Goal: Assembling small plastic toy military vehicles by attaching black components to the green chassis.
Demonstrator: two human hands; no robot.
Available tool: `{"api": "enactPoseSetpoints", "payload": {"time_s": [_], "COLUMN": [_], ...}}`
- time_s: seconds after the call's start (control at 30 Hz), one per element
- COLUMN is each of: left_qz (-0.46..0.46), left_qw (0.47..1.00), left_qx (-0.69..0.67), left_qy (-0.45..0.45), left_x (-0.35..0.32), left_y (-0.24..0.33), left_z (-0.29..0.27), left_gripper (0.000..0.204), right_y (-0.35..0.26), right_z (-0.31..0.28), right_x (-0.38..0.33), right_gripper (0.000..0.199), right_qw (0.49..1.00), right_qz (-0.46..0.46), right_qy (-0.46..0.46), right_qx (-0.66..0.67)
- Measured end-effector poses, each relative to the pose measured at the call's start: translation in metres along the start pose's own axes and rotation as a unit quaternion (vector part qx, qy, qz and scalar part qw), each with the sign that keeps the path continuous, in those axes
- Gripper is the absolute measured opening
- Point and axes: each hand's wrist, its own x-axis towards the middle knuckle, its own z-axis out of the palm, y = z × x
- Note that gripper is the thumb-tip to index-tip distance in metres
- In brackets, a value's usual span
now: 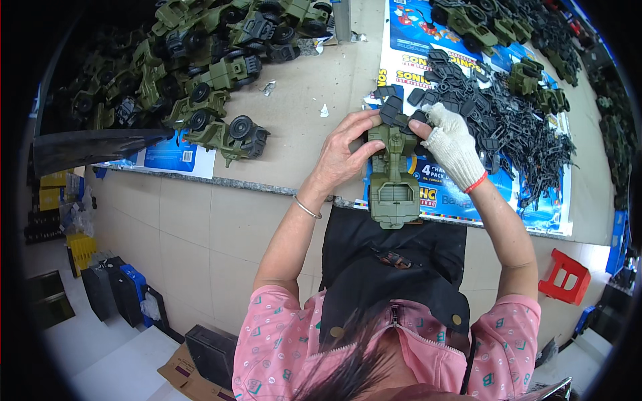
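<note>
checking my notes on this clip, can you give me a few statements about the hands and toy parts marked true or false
1. Both hands hold one olive green plastic toy truck body. True.
2. The left hand wears a white knit glove. False: it is bare, with a thin silver bangle at the wrist; the right hand wears the glove.
3. The heap of finished green toy trucks lies to the person's left. True.
4. The loose black plastic parts lie on the floor. False: they lie on the table, on blue printed sheets.

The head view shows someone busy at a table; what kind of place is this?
Probably a toy assembly workshop. Both hands hold one olive-green toy truck body; a heap of finished green toy trucks lies at the left of the table, and a pile of loose dark plastic parts lies at the right.
</note>
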Motion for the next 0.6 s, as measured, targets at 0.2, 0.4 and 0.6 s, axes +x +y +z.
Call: {"api": "enactPoseSetpoints", "payload": {"time_s": [0.2,0.4,0.6], "left_qz": [-0.02,-0.005,-0.004], "left_qw": [1.0,1.0,1.0], "left_qx": [-0.023,-0.023,-0.027], "left_qy": [0.0,-0.003,-0.004], "left_x": [-0.002,0.001,0.002], "left_y": [0.001,-0.006,-0.006], "left_z": [0.0,-0.002,-0.002], "left_gripper": [0.041,0.041,0.039], "right_y": [-0.001,0.009,-0.01], "right_z": [-0.002,0.005,0.008], "right_x": [-0.002,-0.005,-0.01], "right_gripper": [0.035,0.04,0.032], "right_qw": [0.998,0.998,0.994], "right_qz": [0.004,-0.053,0.041], "right_qy": [-0.002,-0.019,0.009], "right_qx": [-0.064,0.028,0.102]}}
